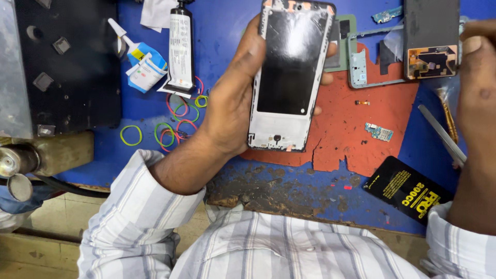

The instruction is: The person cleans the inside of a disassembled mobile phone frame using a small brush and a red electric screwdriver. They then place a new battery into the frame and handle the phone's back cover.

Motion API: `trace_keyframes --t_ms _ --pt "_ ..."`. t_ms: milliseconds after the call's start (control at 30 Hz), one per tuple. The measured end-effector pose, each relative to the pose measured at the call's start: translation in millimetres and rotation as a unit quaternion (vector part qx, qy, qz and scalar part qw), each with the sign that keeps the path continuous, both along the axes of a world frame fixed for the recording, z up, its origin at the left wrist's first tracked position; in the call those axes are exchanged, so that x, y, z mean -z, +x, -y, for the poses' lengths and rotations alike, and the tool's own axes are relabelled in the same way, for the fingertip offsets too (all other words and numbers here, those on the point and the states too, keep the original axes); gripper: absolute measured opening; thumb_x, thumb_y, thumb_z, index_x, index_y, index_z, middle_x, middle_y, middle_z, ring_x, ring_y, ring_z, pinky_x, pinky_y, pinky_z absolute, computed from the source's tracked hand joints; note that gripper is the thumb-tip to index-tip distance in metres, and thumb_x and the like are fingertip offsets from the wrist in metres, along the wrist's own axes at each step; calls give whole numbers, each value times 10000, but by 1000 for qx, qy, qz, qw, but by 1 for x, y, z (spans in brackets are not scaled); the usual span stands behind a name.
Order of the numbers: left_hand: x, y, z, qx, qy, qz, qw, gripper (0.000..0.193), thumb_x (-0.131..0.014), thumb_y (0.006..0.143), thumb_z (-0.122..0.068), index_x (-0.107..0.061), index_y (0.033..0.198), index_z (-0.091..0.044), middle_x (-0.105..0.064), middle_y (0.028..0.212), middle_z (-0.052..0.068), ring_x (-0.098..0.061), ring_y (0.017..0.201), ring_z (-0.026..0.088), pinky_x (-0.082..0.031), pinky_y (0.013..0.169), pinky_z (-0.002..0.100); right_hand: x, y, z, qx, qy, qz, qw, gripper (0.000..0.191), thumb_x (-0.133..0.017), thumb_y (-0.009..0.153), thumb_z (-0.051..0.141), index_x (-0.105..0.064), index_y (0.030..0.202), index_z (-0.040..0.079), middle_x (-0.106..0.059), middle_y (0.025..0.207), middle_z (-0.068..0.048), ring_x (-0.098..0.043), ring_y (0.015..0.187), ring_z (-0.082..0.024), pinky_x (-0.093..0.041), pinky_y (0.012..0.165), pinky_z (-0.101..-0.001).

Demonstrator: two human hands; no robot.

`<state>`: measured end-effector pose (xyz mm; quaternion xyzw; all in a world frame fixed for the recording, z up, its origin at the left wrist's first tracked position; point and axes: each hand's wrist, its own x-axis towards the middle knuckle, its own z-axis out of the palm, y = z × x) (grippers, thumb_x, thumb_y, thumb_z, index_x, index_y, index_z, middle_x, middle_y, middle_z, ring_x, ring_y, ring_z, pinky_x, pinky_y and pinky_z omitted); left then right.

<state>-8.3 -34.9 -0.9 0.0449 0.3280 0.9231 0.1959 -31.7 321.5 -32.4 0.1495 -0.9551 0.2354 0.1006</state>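
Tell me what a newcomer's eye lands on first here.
The left hand holds up a stripped white phone frame with a glossy black panel at centre. Beneath it lies a torn red mat on the worn blue workbench. Coloured rubber bands scatter left, near a white glue tube.

left hand (232, 103) gripping phone frame (289, 75), right hand (478, 77) raised beside

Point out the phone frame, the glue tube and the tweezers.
phone frame (289, 67): head view, its dark middle panel, held in the left hand (232, 98).
glue tube (181, 51): head view, its white body.
tweezers (439, 132): head view, mid-blade.
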Motion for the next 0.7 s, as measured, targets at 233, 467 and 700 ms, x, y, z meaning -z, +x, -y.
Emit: trace_keyframes --t_ms 233,467,700 --pt "4 -2 -2 -48 -8 -4 999 668 -297 1136 -548 -231 1611 -83 -515 1467 280 -644 1182 331 -627 922 468 -50 34 74 -48 -222 140 964 111 -681 1102 115 -710 1151 20 -714 951 -64 -676 794 -93 -547 729 -206" --pt "9 3 -6 -55 82 50 994 762 -212 1104 -557 -336 1635 -24 -492 1522 267 -609 1257 282 -593 1004 425 -65 51 133 -104 -193 277 936 177 -801 861 145 -755 976 18 -748 843 -53 -643 541 -68 -486 450 -236" --pt "7 7 -9 -71 76 43 994 723 -235 1154 -542 -338 1617 4 -452 1508 248 -569 1242 280 -545 1038 444 -59 52 127 -108 -181 220 953 145 -716 957 112 -681 880 -5 -666 774 -46 -586 594 -87 -435 519 -259"
